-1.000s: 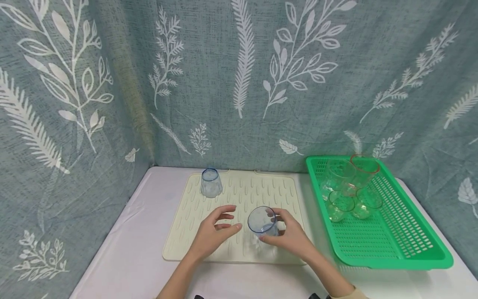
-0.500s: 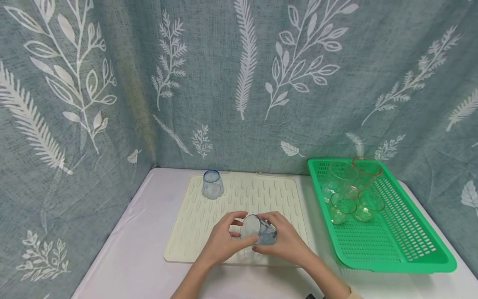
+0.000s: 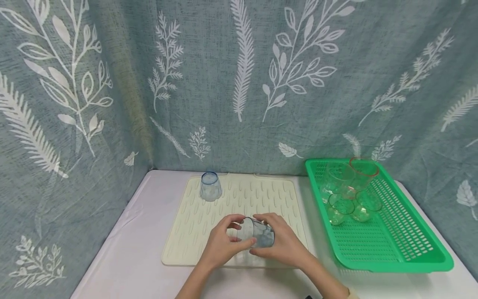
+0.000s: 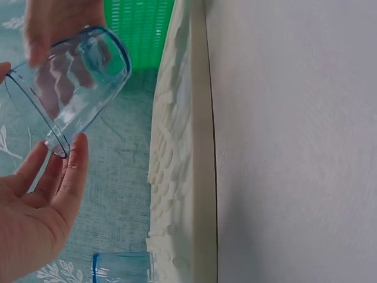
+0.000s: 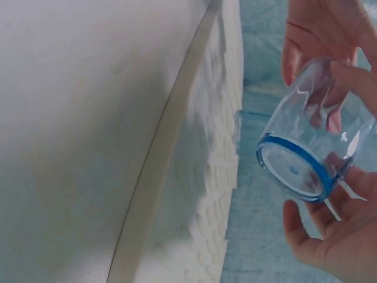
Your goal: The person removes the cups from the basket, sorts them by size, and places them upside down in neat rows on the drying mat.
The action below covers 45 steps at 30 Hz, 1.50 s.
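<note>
A clear blue-tinted drinking glass (image 3: 263,233) is held tipped on its side above the front of a cream drying mat (image 3: 186,232), its mouth facing left. My right hand (image 3: 281,241) grips it around the body near its thick base. With fingers and thumb at the rim (image 4: 59,154), my left hand (image 3: 220,243) holds the mouth end. The right wrist view shows the blue base (image 5: 294,171) and both hands curved around the glass. A second blue glass (image 3: 210,189) stands upside down at the mat's back left.
To the right is a green plastic basket (image 3: 392,265) with several glasses in its back left part, one of them red-rimmed (image 3: 364,168). A leaf-patterned curtain (image 3: 216,83) hangs behind and beside the white table (image 3: 127,245).
The glass has gone from nearly upright in the right hand to lying sideways, mouth left. My left hand has moved right and taken hold of its rim.
</note>
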Available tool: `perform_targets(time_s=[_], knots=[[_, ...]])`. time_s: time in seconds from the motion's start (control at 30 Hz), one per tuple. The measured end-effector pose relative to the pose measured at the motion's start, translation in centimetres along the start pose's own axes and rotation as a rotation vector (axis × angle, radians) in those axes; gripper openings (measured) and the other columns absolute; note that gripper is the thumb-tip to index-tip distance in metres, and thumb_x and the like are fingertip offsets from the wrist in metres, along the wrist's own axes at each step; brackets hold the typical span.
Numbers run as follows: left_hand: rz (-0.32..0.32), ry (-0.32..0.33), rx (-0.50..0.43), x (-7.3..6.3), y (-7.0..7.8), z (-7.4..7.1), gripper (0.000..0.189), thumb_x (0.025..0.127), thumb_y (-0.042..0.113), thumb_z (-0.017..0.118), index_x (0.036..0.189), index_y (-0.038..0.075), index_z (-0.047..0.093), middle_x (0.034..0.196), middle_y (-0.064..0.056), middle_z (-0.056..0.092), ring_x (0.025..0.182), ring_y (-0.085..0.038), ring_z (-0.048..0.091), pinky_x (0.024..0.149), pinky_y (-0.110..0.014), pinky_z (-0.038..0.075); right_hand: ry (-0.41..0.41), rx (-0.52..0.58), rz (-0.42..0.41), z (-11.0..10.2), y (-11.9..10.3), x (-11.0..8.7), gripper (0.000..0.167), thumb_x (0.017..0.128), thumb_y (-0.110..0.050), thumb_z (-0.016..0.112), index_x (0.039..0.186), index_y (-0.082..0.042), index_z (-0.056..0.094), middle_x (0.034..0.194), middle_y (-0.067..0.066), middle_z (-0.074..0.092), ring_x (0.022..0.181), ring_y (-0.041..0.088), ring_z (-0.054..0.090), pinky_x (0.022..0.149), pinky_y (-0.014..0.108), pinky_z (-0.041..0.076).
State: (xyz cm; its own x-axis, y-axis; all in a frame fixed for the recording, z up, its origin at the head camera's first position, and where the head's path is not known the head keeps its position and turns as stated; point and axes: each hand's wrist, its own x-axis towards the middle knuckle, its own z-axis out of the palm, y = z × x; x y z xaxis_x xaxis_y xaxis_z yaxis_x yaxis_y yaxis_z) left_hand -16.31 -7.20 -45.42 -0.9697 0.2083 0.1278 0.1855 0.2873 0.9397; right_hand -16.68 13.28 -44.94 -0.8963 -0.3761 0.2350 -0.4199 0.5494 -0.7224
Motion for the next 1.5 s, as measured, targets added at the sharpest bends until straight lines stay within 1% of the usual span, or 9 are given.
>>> perform_targets(time_s=[0.17, 0.33, 0.43, 0.57, 0.77, 1.07, 1.23, 1.37, 1.5], knots=[[-0.052, 0.041, -0.120, 0.1, 0.0, -0.3, 0.054, 0.079, 0.027, 0.082, 0.126, 0.014, 0.059, 0.124, -0.008, 0.060, 0.110, -0.023, 0.056, 0.080, -0.033, 0.054, -0.014, 0.254, 0.122, -0.3, 0.4, 0.4, 0.072, 0.076, -0.032, 0.085, 0.138, -0.020, 0.051, 0.133, -0.001, 0.053, 0.118, 0.019, 0.051, 0.099, 0.047, 0.044], [-0.053, 0.080, -0.239, 0.0, 0.0, -0.5, 0.051, 0.083, 0.018, 0.076, 0.129, 0.008, 0.057, 0.125, -0.008, 0.059, 0.113, -0.025, 0.056, 0.094, -0.045, 0.047, -0.021, 0.557, 0.262, -0.3, 0.7, 0.7, 0.067, 0.084, -0.021, 0.078, 0.143, -0.015, 0.046, 0.141, 0.011, 0.047, 0.125, 0.028, 0.047, 0.098, 0.041, 0.045], [-0.058, 0.087, -0.319, 0.0, -0.1, -0.5, 0.051, 0.085, 0.015, 0.073, 0.131, 0.005, 0.054, 0.126, -0.010, 0.057, 0.114, -0.025, 0.056, 0.097, -0.040, 0.046, -0.028, 0.720, 0.324, -0.3, 0.5, 0.9, 0.066, 0.087, -0.017, 0.073, 0.145, -0.012, 0.043, 0.143, 0.013, 0.045, 0.127, 0.029, 0.044, 0.096, 0.036, 0.045], [-0.075, 0.101, -0.424, -0.1, -0.3, -0.3, 0.051, 0.086, 0.013, 0.070, 0.132, 0.003, 0.053, 0.128, -0.013, 0.054, 0.114, -0.024, 0.054, 0.088, -0.028, 0.051, -0.048, 0.930, 0.389, -0.1, 0.1, 0.9, 0.069, 0.091, -0.015, 0.068, 0.149, -0.006, 0.033, 0.140, 0.015, 0.044, 0.121, 0.023, 0.049, 0.099, 0.034, 0.045], [-0.086, 0.123, -0.494, -0.2, -0.3, 0.0, 0.053, 0.087, 0.016, 0.068, 0.134, 0.002, 0.050, 0.129, -0.016, 0.051, 0.114, -0.023, 0.052, 0.088, -0.030, 0.051, -0.038, 1.146, 0.419, 0.5, -0.2, 1.0, 0.076, 0.091, -0.011, 0.061, 0.151, 0.006, 0.017, 0.133, 0.014, 0.046, 0.112, 0.016, 0.057, 0.104, 0.038, 0.043], [-0.121, 0.126, -0.554, -0.3, -0.1, 0.1, 0.057, 0.089, 0.017, 0.066, 0.138, 0.000, 0.044, 0.131, -0.016, 0.050, 0.111, -0.018, 0.056, 0.089, -0.030, 0.050, -0.026, 1.228, 0.413, 1.1, -0.2, 1.0, 0.068, 0.092, -0.012, 0.059, 0.148, 0.006, 0.025, 0.119, 0.004, 0.058, 0.106, 0.012, 0.060, 0.102, 0.038, 0.045], [-0.123, 0.081, -0.535, -0.3, -0.5, -0.4, 0.057, 0.090, 0.018, 0.065, 0.140, 0.002, 0.043, 0.135, -0.016, 0.048, 0.118, -0.021, 0.053, 0.093, -0.030, 0.049, -0.016, 1.220, 0.409, 1.2, -0.2, 1.4, 0.062, 0.092, -0.010, 0.059, 0.145, 0.007, 0.030, 0.117, 0.002, 0.061, 0.107, 0.014, 0.059, 0.101, 0.038, 0.045], [-0.089, 0.073, -0.369, -0.1, -1.4, -1.8, 0.057, 0.092, 0.020, 0.066, 0.142, 0.004, 0.043, 0.141, -0.016, 0.046, 0.127, -0.029, 0.048, 0.103, -0.038, 0.044, 0.015, 1.173, 0.423, 1.1, -0.2, 2.0, 0.061, 0.091, -0.008, 0.061, 0.143, 0.007, 0.033, 0.117, 0.005, 0.059, 0.105, 0.016, 0.059, 0.101, 0.040, 0.046], [-0.100, 0.136, -0.105, 0.2, -2.7, -4.2, 0.067, 0.089, 0.026, 0.072, 0.145, 0.006, 0.041, 0.146, -0.017, 0.043, 0.135, -0.033, 0.040, 0.111, -0.047, 0.034, 0.064, 1.089, 0.433, 1.0, 0.0, 3.0, 0.061, 0.088, -0.007, 0.065, 0.140, 0.007, 0.038, 0.117, 0.008, 0.058, 0.102, 0.016, 0.061, 0.098, 0.041, 0.048]])
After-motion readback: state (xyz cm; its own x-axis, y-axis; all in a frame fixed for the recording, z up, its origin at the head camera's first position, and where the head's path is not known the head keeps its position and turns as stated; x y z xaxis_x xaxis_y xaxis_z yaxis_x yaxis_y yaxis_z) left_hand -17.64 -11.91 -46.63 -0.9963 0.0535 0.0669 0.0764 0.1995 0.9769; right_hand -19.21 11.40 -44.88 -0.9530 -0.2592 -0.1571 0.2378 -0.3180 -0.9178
